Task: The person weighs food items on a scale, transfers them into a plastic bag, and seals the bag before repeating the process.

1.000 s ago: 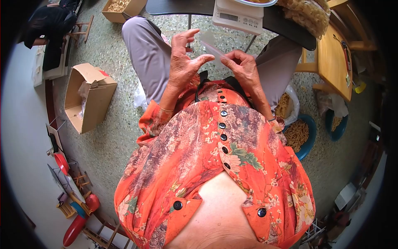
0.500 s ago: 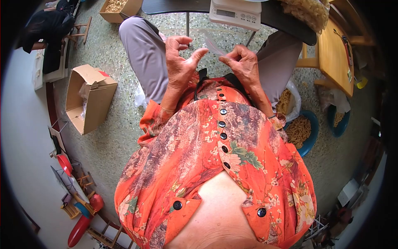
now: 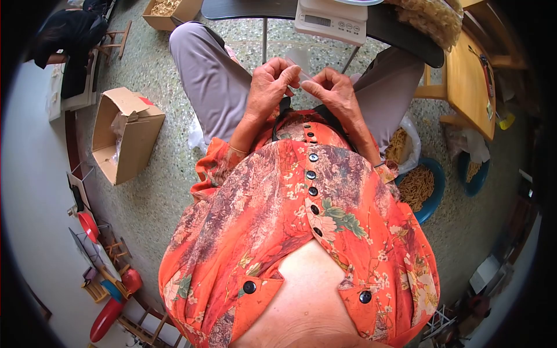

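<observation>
A small clear plastic bag (image 3: 299, 57) hangs between my two hands above the floor, just in front of my lap. My left hand (image 3: 270, 90) pinches one end of its edge between thumb and fingers. At the other end, my right hand (image 3: 336, 94) is closed on the same edge, thumb pressed against the forefinger. The bag is see-through and looks flat; I cannot make out anything inside. Just beyond the hands, a white digital scale (image 3: 331, 23) stands on a dark table (image 3: 249, 8).
A large bag of pale yellowish pieces (image 3: 429, 23) lies right of the scale. Blue basins (image 3: 430, 203) of brown sticks and a white bag (image 3: 411, 142) stand on the floor at right. An open cardboard box (image 3: 130, 136) is at left. Another person (image 3: 69, 37) sits at upper left.
My left hand has moved right and closed on the bag's edge; before, its fingers were apart and empty. My right hand keeps its hold, slightly lower and further left.
</observation>
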`<move>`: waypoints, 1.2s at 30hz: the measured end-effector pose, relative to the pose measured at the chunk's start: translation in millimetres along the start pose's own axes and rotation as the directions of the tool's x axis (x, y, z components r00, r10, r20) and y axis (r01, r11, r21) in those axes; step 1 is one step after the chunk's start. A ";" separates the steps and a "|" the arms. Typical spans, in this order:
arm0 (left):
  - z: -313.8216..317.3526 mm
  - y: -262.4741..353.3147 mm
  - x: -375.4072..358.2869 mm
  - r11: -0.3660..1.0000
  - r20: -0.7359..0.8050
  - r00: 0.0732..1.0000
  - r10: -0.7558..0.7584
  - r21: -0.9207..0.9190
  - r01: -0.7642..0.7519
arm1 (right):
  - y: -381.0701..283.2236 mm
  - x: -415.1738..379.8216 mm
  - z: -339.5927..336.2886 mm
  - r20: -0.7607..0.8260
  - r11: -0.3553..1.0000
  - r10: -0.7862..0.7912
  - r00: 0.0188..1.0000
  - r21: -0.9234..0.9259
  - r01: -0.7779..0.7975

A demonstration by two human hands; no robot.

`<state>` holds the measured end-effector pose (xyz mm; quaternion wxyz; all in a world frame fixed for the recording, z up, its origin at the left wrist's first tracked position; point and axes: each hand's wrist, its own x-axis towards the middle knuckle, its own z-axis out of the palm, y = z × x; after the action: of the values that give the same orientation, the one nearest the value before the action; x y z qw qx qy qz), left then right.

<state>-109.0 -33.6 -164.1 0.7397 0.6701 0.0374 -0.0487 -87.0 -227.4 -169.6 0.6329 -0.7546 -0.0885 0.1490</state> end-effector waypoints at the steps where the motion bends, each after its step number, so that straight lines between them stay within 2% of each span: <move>1: -0.7 -1.8 0.2 1.000 -0.001 1.000 0.001 0.000 -0.001 | 1.8 0.7 1.3 0.017 0.994 0.009 1.000 0.113 -0.010; 3: -1.7 -1.7 -2.0 0.997 0.020 0.999 -0.044 0.070 0.042 | 5.2 1.5 1.6 0.050 0.988 0.015 0.999 0.150 -0.023; 6: -1.1 2.5 -3.4 0.992 0.027 0.994 -0.102 0.083 0.100 | 5.8 2.9 -1.9 0.071 0.974 0.027 0.997 0.223 -0.042; 7: -2.9 4.0 -3.1 0.991 0.066 0.992 -0.105 0.085 0.099 | 6.6 2.5 -2.6 0.065 0.961 0.049 0.997 0.269 -0.065; 12: -0.7 -4.3 -3.0 0.995 0.099 0.991 -0.090 0.048 0.085 | 12.7 4.0 -1.8 0.041 0.952 0.122 0.992 0.278 -0.129; 14: 1.6 -5.6 -2.4 0.998 0.094 0.994 -0.060 -0.017 0.062 | 12.2 4.2 3.1 -0.059 0.926 0.132 0.989 0.364 -0.102; 15: 3.0 -5.0 -2.4 0.997 0.092 0.993 -0.068 -0.018 0.070 | 11.8 4.3 4.5 -0.055 0.924 0.140 0.989 0.365 -0.110; 17: 6.0 -4.3 -2.7 0.977 0.030 0.996 -0.085 -0.194 0.089 | 10.6 4.2 5.9 -0.108 0.925 0.096 0.989 0.377 -0.048; 21: 9.7 -9.4 -2.7 0.944 -0.069 0.997 -0.047 -0.330 0.022 | 9.7 3.7 5.5 -0.052 0.950 0.069 0.996 0.307 -0.050; 22: 9.0 -9.7 -3.0 0.943 -0.071 0.996 -0.048 -0.331 0.022 | 10.0 3.6 7.1 -0.052 0.959 0.043 0.998 0.283 -0.026; 24: 7.3 -8.8 -3.5 0.992 -0.088 0.995 -0.039 -0.127 0.028 | 13.3 3.5 11.3 -0.053 0.966 0.016 0.998 0.258 -0.002; 26: 7.3 -5.6 -5.8 0.992 -0.058 0.995 -0.078 -0.108 0.071 | 13.7 6.9 13.9 0.014 0.956 -0.035 0.999 0.290 0.029; 28: 7.7 -4.6 -2.8 0.991 -0.031 0.994 -0.106 -0.086 0.103 | 9.8 7.5 8.4 0.007 0.963 -0.037 0.999 0.269 0.033; 30: 9.0 -8.3 -2.7 0.997 -0.023 0.997 -0.074 -0.018 0.074 | 12.1 7.9 3.9 -0.013 0.992 -0.007 1.000 0.123 0.009; 32: 12.4 -10.1 -3.7 0.997 -0.021 0.998 -0.066 -0.037 0.065 | 15.2 7.1 4.7 -0.035 0.996 0.010 0.999 0.090 -0.007; 34: 15.4 -9.8 -5.9 0.996 -0.014 0.998 -0.053 0.075 0.054 | 17.9 5.2 9.3 -0.185 0.998 -0.049 0.981 -0.038 0.043; 35: 14.7 -12.1 -7.2 0.996 -0.012 0.998 -0.054 0.073 0.055 | 17.7 4.8 8.2 -0.187 0.998 -0.048 0.981 -0.039 0.041; 36: 13.0 -14.8 -8.1 0.984 -0.018 1.000 -0.023 0.175 0.026 | 16.7 5.8 5.7 -0.251 0.950 -0.226 0.941 -0.271 0.156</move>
<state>-119.0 -47.8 -176.5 0.6771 0.7322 0.0473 -0.0554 -84.4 -223.3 -187.6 0.5517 -0.8285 -0.0894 -0.0336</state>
